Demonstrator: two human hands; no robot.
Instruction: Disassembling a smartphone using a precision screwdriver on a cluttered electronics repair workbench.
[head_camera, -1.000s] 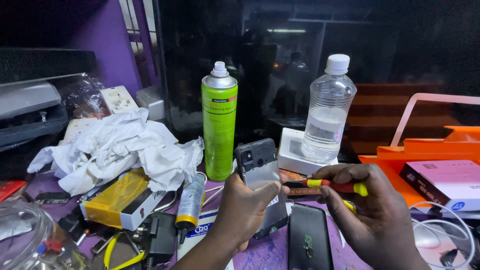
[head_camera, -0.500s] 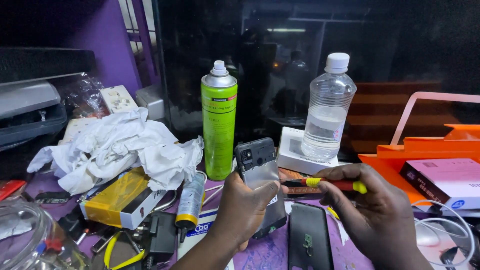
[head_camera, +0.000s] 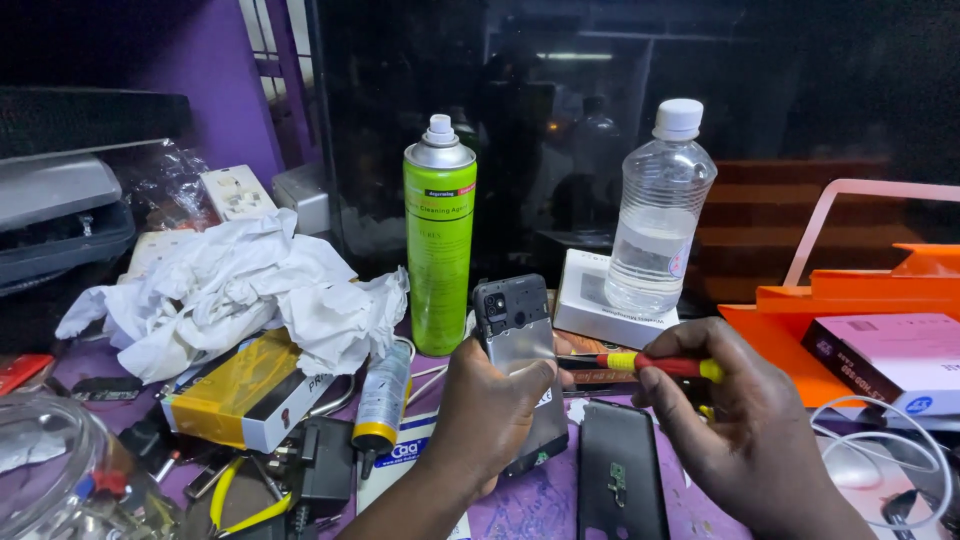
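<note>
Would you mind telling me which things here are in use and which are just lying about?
In use:
- grey smartphone with its back facing up, held in the left hand
- red and yellow screwdriver, held in the right hand

Lying about:
- green spray can
- clear plastic bottle
- crumpled white cloth
- black phone back cover

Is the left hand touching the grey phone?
Touching. The head view shows the left hand wrapped around the grey phone, thumb pressed on its back.
</note>
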